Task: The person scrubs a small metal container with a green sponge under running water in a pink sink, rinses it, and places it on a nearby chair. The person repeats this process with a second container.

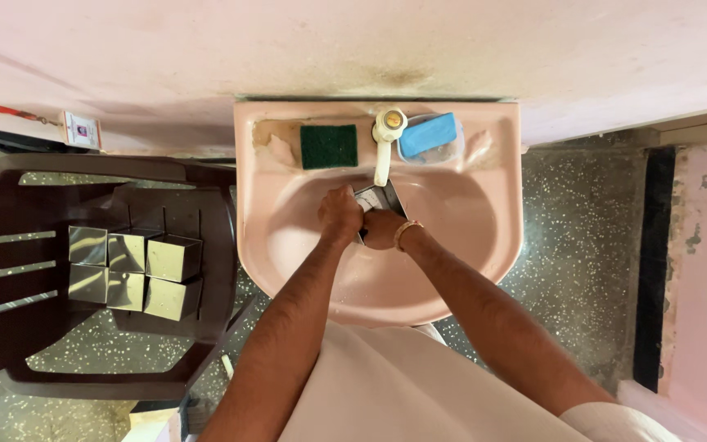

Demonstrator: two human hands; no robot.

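Pink walls frame a pink ceramic basin [497, 237] where your left hand [339, 214] and right hand [382, 228] both clamp a shiny square steel box [376, 197] under the white tap [385, 135]. Wet, stiff and probably slippery: grip its edges.

Steel box [376, 199]: small, shiny, square-edged, held over the pink basin just under the tap spout. You grip it from both sides; your left hand [339, 216] wraps its left face, your right hand [384, 228] cups it from below. Only its top corner and one dark face show; box tilted.
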